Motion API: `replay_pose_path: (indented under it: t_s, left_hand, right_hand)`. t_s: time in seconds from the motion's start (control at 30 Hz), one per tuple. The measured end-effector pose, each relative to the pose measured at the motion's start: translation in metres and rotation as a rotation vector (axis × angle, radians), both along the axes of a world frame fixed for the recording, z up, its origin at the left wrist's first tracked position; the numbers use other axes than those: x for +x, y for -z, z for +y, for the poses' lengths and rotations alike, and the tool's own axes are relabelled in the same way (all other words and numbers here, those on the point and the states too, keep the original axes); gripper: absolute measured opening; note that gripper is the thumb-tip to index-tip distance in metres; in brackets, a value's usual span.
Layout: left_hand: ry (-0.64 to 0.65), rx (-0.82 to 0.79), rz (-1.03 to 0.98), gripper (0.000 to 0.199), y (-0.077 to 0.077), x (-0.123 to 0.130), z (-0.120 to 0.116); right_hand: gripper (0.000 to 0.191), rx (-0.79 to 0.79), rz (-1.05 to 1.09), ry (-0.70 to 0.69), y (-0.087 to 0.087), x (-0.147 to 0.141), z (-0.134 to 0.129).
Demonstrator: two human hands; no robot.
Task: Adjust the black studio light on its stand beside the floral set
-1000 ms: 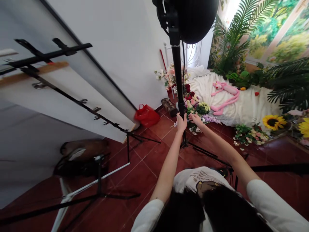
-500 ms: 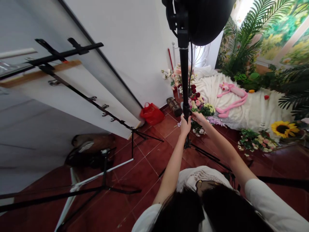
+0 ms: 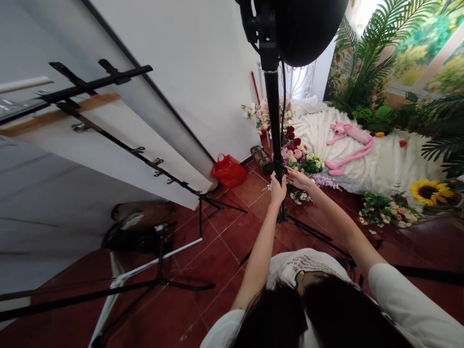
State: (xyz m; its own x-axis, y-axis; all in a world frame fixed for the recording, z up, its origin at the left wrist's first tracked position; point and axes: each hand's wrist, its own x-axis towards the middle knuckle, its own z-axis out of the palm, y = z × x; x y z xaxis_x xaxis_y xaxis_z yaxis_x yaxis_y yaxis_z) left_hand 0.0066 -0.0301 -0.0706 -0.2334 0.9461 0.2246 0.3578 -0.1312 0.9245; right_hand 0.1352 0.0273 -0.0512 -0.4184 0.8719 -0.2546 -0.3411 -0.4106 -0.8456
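Observation:
A black light stand [image 3: 273, 111] rises in front of me, carrying a large dark lamp head [image 3: 308, 29] at its top. My left hand [image 3: 278, 188] is wrapped round the stand's pole just below a black collar. On the collar's right side, my right hand [image 3: 297, 179] has its fingers at the locking knob [image 3: 284, 170], which they partly hide. A thin cable hangs from the lamp along the pole. Below my hands the stand's legs [image 3: 311, 231] spread over the tiled floor.
Left of me stands a backdrop rack [image 3: 119, 137] with clips and a white board. A red bag [image 3: 228, 170] lies by the wall. Artificial flowers [image 3: 297, 150], a white fur blanket [image 3: 391, 164] with a pink plush toy [image 3: 357, 140], and a sunflower [image 3: 429, 192] are at right.
The lamp head and upper pole have shifted slightly left in view, and the pole leans a little more. Both hands remain at the same collar.

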Motion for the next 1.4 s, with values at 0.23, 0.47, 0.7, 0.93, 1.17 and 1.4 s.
replay_pose_path:
  t_s: [0.23,0.47,0.7,0.93,1.17,1.4]
  left_hand:
    - [-0.026,-0.018,0.023,0.038,-0.001,0.000,-0.002]
    - [-0.014,0.038,0.005,0.041,0.004,0.000,0.001]
    - [0.002,0.044,-0.012,0.040,0.005,0.000,0.003]
    - [0.001,0.043,-0.022,0.043,0.006,0.000,0.004]
    - [0.013,0.041,-0.010,0.054,0.004,-0.002,0.001]
    - [-0.076,0.167,0.046,0.061,0.005,-0.006,-0.003]
  right_hand:
    - [0.018,0.195,-0.301,0.151,0.010,0.005,0.000]
    - [0.023,0.311,-0.393,0.266,0.006,0.003,-0.006]
    - [0.044,0.453,-0.477,0.185,-0.005,-0.005,-0.002]
    - [0.059,0.482,-0.523,0.270,-0.006,-0.006,-0.009]
    - [0.051,0.517,-0.706,0.223,-0.015,0.006,-0.005]
    - [0.039,0.454,-0.661,0.197,0.010,0.008,-0.032]
